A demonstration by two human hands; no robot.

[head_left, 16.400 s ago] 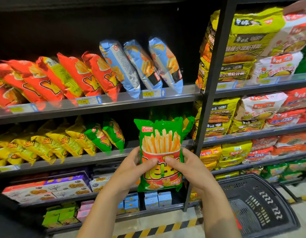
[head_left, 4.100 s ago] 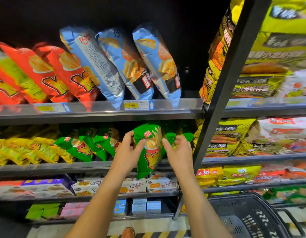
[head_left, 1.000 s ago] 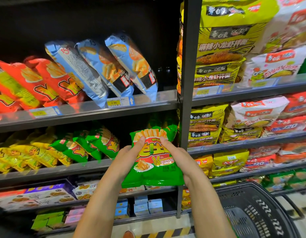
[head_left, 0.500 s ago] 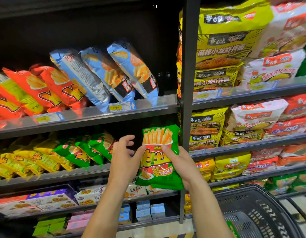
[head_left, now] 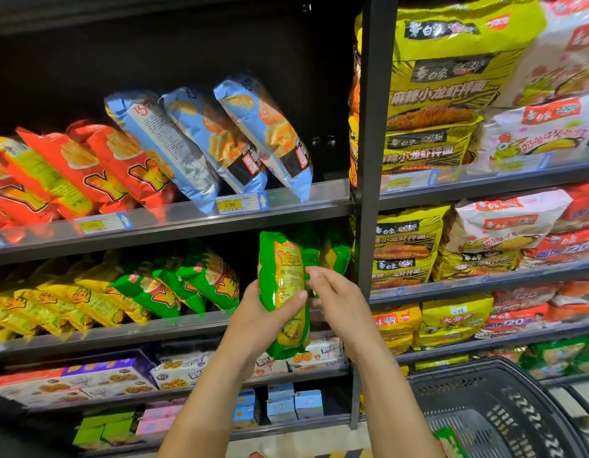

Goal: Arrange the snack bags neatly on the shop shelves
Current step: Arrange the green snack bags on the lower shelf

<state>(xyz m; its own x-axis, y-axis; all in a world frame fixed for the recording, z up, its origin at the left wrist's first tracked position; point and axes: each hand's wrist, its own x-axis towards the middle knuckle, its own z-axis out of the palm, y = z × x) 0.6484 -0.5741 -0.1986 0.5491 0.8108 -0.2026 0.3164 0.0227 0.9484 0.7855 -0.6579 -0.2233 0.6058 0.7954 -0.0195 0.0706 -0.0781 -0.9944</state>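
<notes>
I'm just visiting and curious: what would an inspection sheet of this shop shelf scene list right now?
Surface: middle shelf carries leaning green bags and yellow bags.
Job's things: green snack bag, upright, held before the middle shelf; blue bags and red bags lean on the shelf above.
Clutter: nothing seen.
Hands: left hand grips the green snack bag's middle; right hand has curled fingers at its right edge, grip unclear.
Cables: nothing seen.
Surroundings: noodle packs in the right bay; black basket lower right.

price tag (head_left: 234, 204): 2.90 (yellow label) | yellow noodle pack (head_left: 445, 94): 麻辣小龙虾拌面 | red pack (head_left: 572, 249): 120
</notes>
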